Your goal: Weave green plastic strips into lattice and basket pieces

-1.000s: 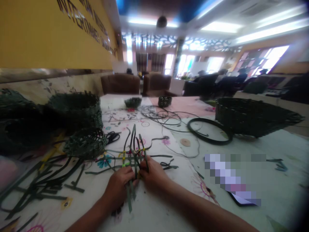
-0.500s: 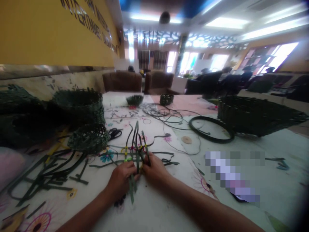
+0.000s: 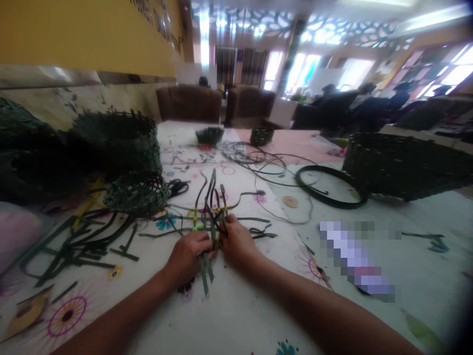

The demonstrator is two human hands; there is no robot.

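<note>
The left hand (image 3: 188, 259) and right hand (image 3: 237, 241) are both pinching crossed dark green weaving strips (image 3: 211, 190), with a small woven basket (image 3: 135, 195) sitting to the left.

We look from one camera worn on the person's head, facing forward and down, with the fingers (image 3: 201, 244) just below the middle of the frame. The view sits close above them, both forearms (image 3: 314, 310) reaching in from the bottom edge toward the fingers. The green strips (image 3: 211, 197) rise just above the fingers, and the counter (image 3: 236, 315) spreads around them at a slant. The wide lens also takes in a woven basket (image 3: 138, 195) left of the fingers, and well beyond them armchairs (image 3: 188, 103) and a yellow wall (image 3: 74, 39). The frame is rolled slightly, with dark, bent edges.
</note>
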